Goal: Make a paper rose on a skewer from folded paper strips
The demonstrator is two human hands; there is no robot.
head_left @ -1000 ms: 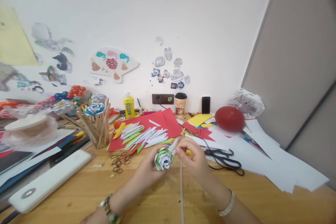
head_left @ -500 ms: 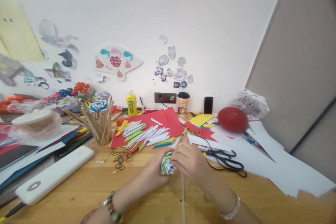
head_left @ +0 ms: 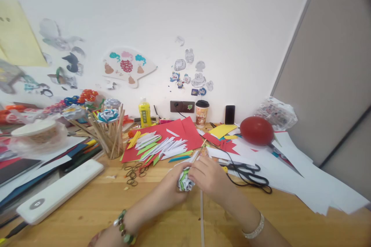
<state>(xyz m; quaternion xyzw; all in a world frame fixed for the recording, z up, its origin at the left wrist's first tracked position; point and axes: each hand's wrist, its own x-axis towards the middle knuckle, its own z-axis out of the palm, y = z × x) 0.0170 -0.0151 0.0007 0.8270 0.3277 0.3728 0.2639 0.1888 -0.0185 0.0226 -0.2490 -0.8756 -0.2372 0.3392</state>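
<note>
A white-and-green folded paper flower is between my hands, its petals facing me. My left hand is closed around its left side and underside. From the right, my right hand has its fingers bent and pressed together on the flower's upper right edge. A thin wooden stick points away beyond my right hand; whether it joins the flower is hidden. Just past the hands lie folded white paper strips and green ones on red paper sheets.
Rubber bands lie left of my hands, near a long white device. Black-handled scissors and a cable are to the right. Behind stand a stick holder, yellow bottle, lidded cup, phone and red balloon.
My right hand's fingers have dropped slightly and curled closer against the flower's edge. The left hand keeps its hold, and the view has shifted very little.
</note>
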